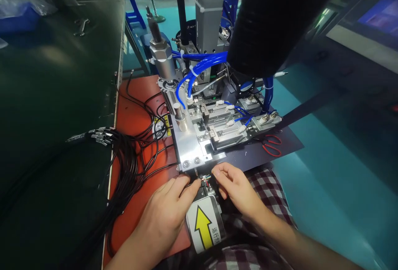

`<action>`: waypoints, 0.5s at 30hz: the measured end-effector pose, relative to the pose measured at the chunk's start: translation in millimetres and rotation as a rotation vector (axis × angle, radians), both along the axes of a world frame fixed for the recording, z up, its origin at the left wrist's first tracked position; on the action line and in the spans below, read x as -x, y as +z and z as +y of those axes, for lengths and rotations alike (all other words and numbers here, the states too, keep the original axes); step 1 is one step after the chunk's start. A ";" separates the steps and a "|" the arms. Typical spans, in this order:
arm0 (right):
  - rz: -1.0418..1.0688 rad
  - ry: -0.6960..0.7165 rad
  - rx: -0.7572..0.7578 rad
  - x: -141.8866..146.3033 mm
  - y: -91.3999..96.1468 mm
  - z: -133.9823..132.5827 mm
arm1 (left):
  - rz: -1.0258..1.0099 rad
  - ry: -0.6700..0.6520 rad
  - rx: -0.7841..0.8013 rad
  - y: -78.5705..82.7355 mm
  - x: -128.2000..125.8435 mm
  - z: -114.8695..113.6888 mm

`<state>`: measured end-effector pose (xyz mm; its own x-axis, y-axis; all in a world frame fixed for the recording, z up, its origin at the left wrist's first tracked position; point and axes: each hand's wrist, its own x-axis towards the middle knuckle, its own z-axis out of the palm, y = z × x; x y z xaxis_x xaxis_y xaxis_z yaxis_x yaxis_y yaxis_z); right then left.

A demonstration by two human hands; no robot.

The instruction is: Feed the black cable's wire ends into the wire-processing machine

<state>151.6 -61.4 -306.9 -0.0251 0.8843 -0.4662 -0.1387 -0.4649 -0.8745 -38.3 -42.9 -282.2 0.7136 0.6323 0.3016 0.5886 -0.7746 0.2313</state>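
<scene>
At the near end of a metal fixture (189, 145), thin coloured wires (206, 177) spread out just beyond my left thumb tip. My left hand (169, 205) is closed at the wires' left side, its thumb and fingers pressed around the end of the cable they come from. From the right, my right hand (234, 185) reaches in with thumb and index finger pinched together close to the wire tips. Whatever lies in that pinch is too small to make out. Below both hands is a white label with a yellow arrow (203, 226) on the machine's front part.
A bundle of black cables (130, 158) with silvery ends lies at left on the orange board (149, 220). Red-handled scissors (272, 145) rest on the dark plate at right. Blue air tubes (205, 64) and a thick black hose (267, 25) stand above the fixture.
</scene>
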 end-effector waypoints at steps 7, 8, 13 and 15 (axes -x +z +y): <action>-0.244 0.085 -0.081 5.6 7.2 -12.9 | -0.016 0.006 0.000 -1.2 0.1 -1.5; -0.326 0.102 -0.138 4.9 7.6 -12.5 | -0.015 0.005 0.003 -1.4 0.4 -1.6; -0.723 0.209 -0.518 -0.5 19.9 -7.0 | -0.030 0.000 0.014 0.1 1.5 -1.5; -0.726 0.225 -0.544 -1.2 23.2 -4.0 | -0.032 0.003 0.013 0.7 1.5 -1.5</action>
<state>152.7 -65.4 -283.6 -0.0873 0.9953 0.0424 0.5702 0.0848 -0.8171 -39.8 -44.3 -281.5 0.7020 0.6383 0.3157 0.5830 -0.7698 0.2600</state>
